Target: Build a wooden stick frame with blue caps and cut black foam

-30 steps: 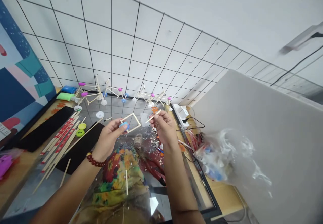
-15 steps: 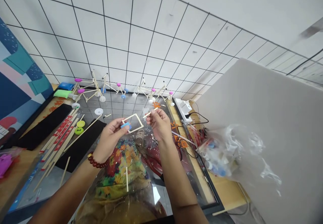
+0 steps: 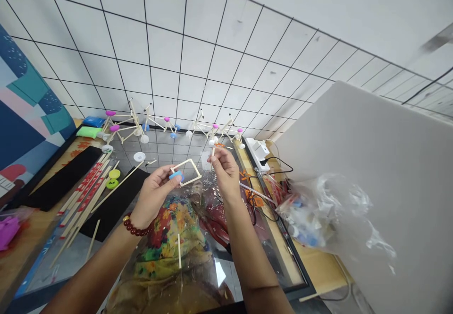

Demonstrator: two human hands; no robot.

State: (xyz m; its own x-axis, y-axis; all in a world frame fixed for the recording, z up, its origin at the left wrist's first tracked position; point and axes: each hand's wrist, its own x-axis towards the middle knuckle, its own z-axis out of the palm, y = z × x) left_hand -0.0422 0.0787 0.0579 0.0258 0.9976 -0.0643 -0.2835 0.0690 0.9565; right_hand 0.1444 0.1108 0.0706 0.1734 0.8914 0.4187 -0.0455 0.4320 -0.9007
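The left hand [image 3: 159,186] has its grip pinched on a rectangular stick frame [image 3: 197,168], thumb and fingers closing over a blue piece [image 3: 176,176] at the frame's left side. The frame is held above the worktop [image 3: 159,149], tilted so that its opening shows. To the right of the frame, near but apart from it, the right hand [image 3: 227,172] has a narrow grip, thumb against fingers, on a short pale stick [image 3: 213,152] (its lower end is partly hidden by the fingers). A string of dark red beads [image 3: 136,227] circles the left wrist.

Beyond the frame, a row of stick models [image 3: 166,119] with pink, white and blue round pieces stands along the gridded wall [image 3: 212,45]. Left of the frame lie a white round dish [image 3: 139,157], a yellow-green pair of round pieces [image 3: 113,178], a bundle of long sticks [image 3: 83,200] with red markings, and a black sheet [image 3: 109,210] partly under one stick. Nearer the person than the frame, a loose stick [image 3: 179,250] lies over patterned cloth seen through the clear top. Right of the frame, past the right hand, are a white power strip [image 3: 257,151] and a clear plastic bag [image 3: 311,215] with mixed contents.
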